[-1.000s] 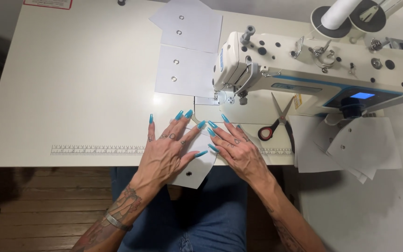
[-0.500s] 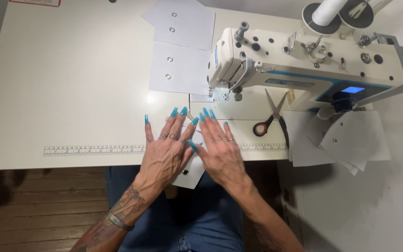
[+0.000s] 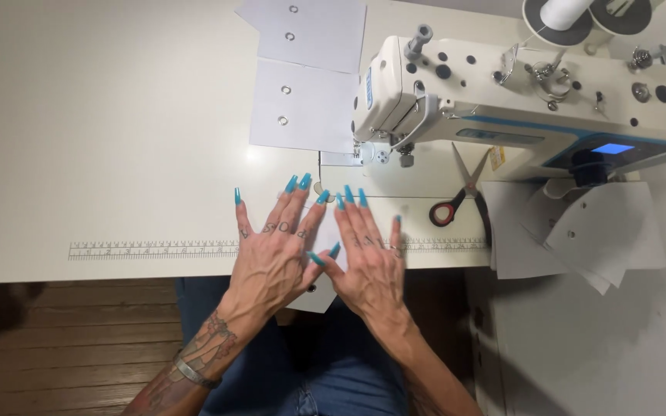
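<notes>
Both hands, the left hand (image 3: 275, 258) and the right hand (image 3: 368, 262), lie flat with fingers spread on a white fabric piece (image 3: 319, 296) at the worktop (image 3: 117, 154) front edge, the sewing machine (image 3: 502, 100) needle at 12 o'clock, nearer the right hand.

Scissors (image 3: 462, 192) (red-handled) lie by the sewing machine (image 3: 518, 100); grey sheets (image 3: 306, 73) lie beyond.

Small blue screen (image 3: 612, 149) on sewing machine (image 3: 502, 92), yellow label (image 3: 496, 158) below
</notes>
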